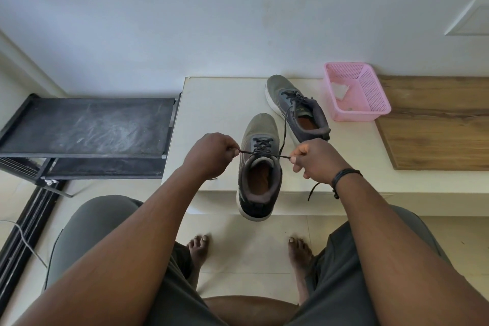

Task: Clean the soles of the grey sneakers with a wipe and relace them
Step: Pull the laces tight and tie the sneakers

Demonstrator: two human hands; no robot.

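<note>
1. At the near edge of the table [217,103], the near sneaker [260,164] sits with its heel overhanging the edge and its toe pointing away from the person. Its lace [260,143] is already crossed through the eyelets, and both ends are drawn out sideways from the top of the tongue.
2. The step in hand looks like tightening the lace before tying. To do it well, pull both ends evenly and outward so the crossings settle flat, and keep the two free lengths roughly matched so the bow will not come out lopsided.
3. With so much of the heel off the table, a hard tug toward the body could tip the shoe off. Pulling sideways rather than back should keep it seated.
4. The left hand [211,153] is clenched around one lace end, pinching it between thumb and forefinger, knuckles up, forearm reaching in from the lower left.
5. The right hand [315,160] grasps the other end the same way, its fingers curled. A loose tail of lace hangs below the wrist, which wears a dark band.
6. The far sneaker [297,108] lies further back on the table, laced, beside a pink basket [370,111] that holds a crumpled white wipe [340,91].
</note>
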